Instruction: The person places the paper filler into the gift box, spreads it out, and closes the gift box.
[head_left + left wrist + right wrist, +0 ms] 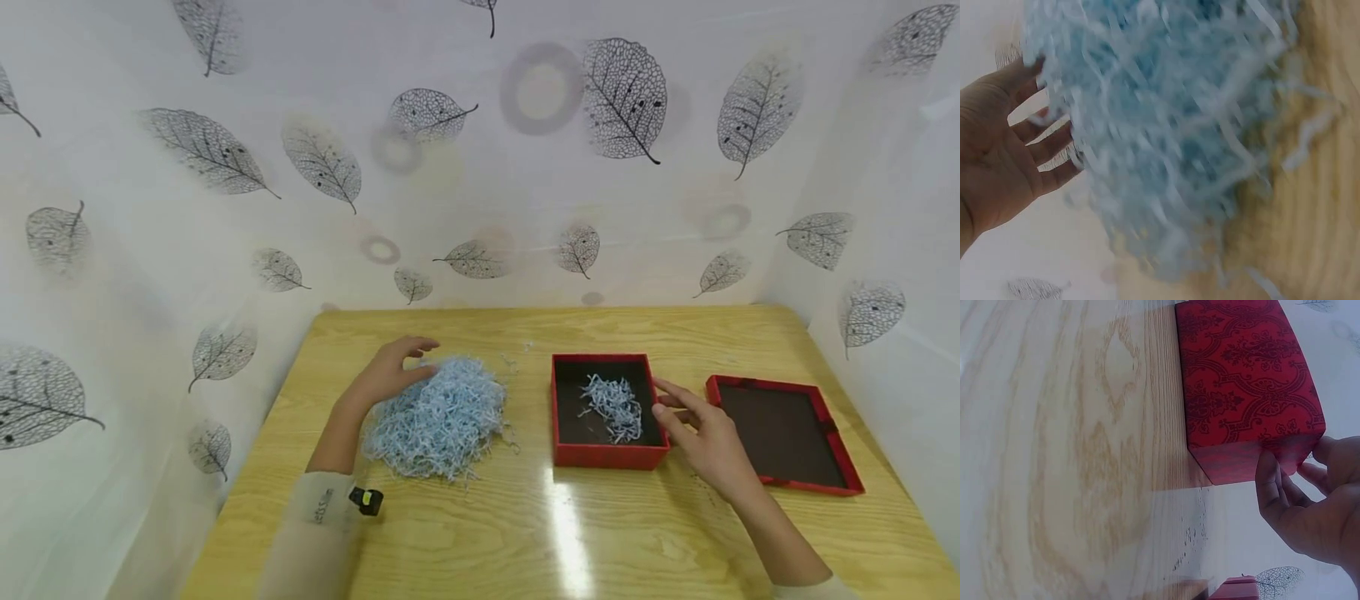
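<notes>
My left hand (pixel 386 372) hovers at the left edge of a heap of pale blue shredded paper (pixel 442 421), thumb and fingers spread apart. From the left wrist camera the heap (pixel 1160 125) fills most of the picture, and the fingertips overlap its edge. A red patterned box (pixel 611 456) with a dark inside stands right of the heap and holds a small clump of the same shredded paper (pixel 615 407). My right hand (pixel 708 442) touches the box's right side, thumb and fingertips against the outer wall near the rim. In the right wrist view they meet the box (pixel 1250 375) near its corner.
The box's red lid (pixel 783 433) lies dark side up on the wooden table (pixel 465 550), right of the right hand. Stray paper strips (pixel 512 362) are scattered between heap and box. A leaf-printed white sheet (pixel 480 192) encloses the table's back and sides.
</notes>
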A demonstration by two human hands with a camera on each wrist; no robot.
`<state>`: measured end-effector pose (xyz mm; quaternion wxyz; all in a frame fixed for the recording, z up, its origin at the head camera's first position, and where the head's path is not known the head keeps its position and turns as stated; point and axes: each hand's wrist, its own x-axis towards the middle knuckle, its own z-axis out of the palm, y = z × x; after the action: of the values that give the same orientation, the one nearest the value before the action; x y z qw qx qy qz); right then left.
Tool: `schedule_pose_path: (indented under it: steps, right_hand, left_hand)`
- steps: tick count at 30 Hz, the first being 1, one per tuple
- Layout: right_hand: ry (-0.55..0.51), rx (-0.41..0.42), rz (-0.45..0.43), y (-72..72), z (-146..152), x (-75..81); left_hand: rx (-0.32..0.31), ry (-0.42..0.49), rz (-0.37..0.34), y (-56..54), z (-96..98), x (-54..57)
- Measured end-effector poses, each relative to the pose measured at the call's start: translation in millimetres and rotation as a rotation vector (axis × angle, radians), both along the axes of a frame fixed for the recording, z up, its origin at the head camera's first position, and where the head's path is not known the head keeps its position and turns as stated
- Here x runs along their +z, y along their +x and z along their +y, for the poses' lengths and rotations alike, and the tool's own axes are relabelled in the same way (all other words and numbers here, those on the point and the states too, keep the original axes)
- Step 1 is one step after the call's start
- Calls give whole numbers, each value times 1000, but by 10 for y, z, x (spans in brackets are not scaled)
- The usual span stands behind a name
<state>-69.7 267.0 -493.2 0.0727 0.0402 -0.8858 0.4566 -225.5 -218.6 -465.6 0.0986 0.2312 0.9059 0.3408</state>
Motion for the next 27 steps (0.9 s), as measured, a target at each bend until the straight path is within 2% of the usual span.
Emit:
schedule_pose_path:
  steps: [3, 7, 10, 12, 15, 18, 27]
  right_hand:
    - [0, 1, -5, 7, -2, 8]
    - [7, -3, -8, 12, -3, 13]
    - [11, -6, -9, 12, -7, 12]
    - [9, -6, -11, 11, -13, 10]
    - [6, -8, -15, 9, -16, 6]
    - [9, -13, -14, 8, -18, -1]
    - [-3, -13, -3, 5, -9, -11]
  left_hand:
    - [19, -16, -27, 17, -175, -124]
    - [1, -28, -16, 19, -255, -270]
    - [-4, -16, 10, 23, -245, -317]
    - [26, -11, 32, 30, -230, -303]
    - [80, -2, 70, 34, -207, -216]
    - [127, 24, 104, 42, -206, -72]
    - [227, 111, 279, 139, -260, 515]
